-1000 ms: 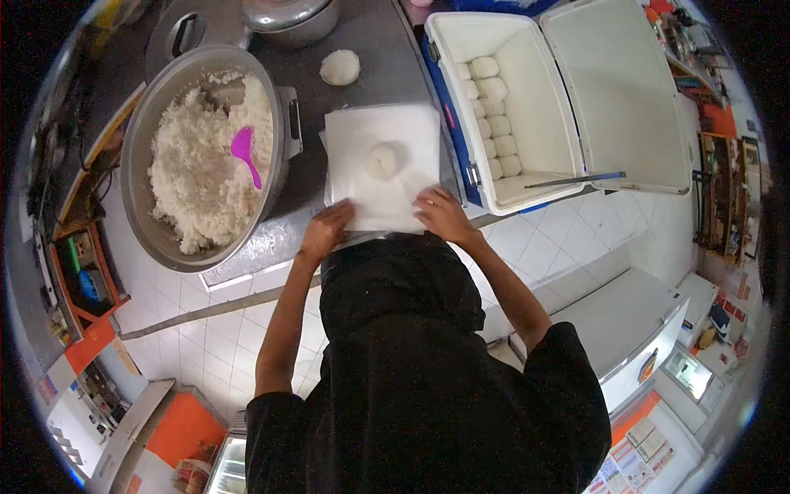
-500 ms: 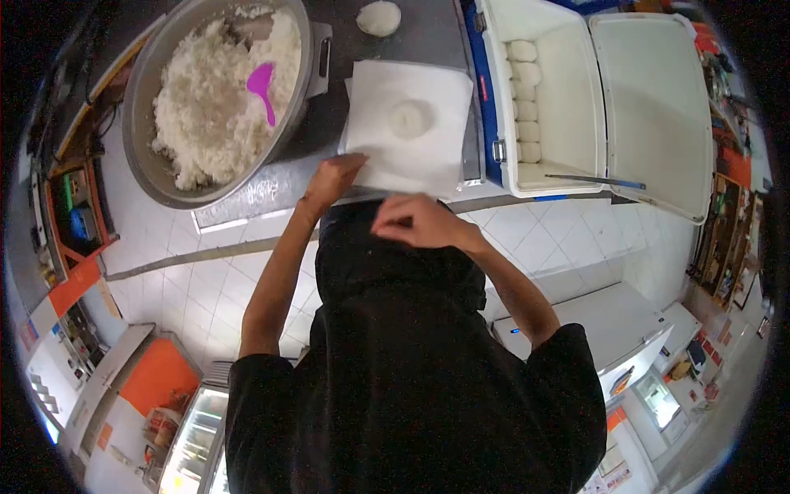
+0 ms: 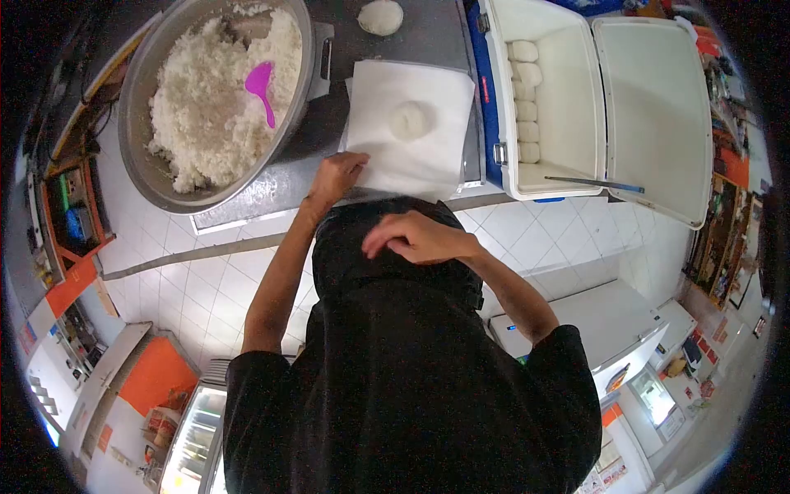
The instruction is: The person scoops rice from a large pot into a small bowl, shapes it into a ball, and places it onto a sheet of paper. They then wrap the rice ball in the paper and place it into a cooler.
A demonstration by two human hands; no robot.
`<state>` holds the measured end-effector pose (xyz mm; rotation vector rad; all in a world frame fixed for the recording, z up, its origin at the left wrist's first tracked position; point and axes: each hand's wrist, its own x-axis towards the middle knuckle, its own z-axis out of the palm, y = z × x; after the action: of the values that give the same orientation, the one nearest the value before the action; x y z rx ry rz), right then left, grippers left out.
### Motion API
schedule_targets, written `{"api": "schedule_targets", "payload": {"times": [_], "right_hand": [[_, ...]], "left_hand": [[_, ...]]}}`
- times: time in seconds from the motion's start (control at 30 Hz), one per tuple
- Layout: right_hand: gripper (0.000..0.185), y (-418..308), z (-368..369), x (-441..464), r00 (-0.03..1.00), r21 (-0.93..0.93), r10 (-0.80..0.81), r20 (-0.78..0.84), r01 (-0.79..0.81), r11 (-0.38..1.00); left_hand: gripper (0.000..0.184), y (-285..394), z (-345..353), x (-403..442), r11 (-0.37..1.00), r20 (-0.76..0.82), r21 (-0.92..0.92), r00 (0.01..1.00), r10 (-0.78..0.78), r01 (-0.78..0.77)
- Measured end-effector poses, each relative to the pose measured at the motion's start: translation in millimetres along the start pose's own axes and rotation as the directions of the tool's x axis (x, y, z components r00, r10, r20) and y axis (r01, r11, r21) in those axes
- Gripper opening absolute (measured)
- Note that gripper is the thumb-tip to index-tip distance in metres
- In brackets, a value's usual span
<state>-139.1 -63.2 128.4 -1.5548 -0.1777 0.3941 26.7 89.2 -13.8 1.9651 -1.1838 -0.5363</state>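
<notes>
A round white portion of rice (image 3: pixel 410 122) lies near the middle of a stack of white paper sheets (image 3: pixel 378 90) on the metal table. My left hand (image 3: pixel 337 176) is at the lower left edge of the stack, its bent fingertips closed on the paper's edge. Lower and to the right, my right hand (image 3: pixel 424 237) hovers in front of my black clothing, away from the paper. Its fingers are loosely bent with the thumb apart, and nothing shows in them.
A large metal pot of cooked rice (image 3: pixel 197 107) stands at left, with a purple rice paddle (image 3: pixel 260 86) on the rice. Above the paper is a small bowl of white contents (image 3: pixel 380 16). At right, an open cooler (image 3: pixel 568 99) holds several white packets (image 3: pixel 527 111); tongs (image 3: pixel 597 183) rest across its edge.
My right hand has drawn back toward my body, slightly down, and its fingers have loosened. My left hand stays at the paper's edge. The rice portion has not moved.
</notes>
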Motion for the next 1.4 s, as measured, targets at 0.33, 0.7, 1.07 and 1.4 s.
{"api": "schedule_targets", "payload": {"times": [0.33,0.7,1.07,1.4], "right_hand": [[0.030,-29,-8,-23,0.946,-0.463,0.248,-0.209,-0.319,0.827],[0.026,-37,-14,-29,0.929,0.007,0.202,-0.311,-0.210,0.978],[0.025,-26,-3,-14,0.997,-0.193,0.006,0.079,0.010,0.981],[0.036,98,-94,29,0.366,-0.248,-0.110,-0.924,-0.356,0.901]], "left_hand": [[0.015,16,-9,3,1.000,0.036,0.004,0.999,-0.022,0.022],[0.015,21,-12,5,0.967,0.015,-0.067,0.970,-0.244,0.245],[0.017,18,-10,7,0.976,-0.066,-0.096,0.977,-0.204,0.198],[0.014,20,0,0,0.991,-0.134,-0.108,0.986,-0.097,0.083]]}}
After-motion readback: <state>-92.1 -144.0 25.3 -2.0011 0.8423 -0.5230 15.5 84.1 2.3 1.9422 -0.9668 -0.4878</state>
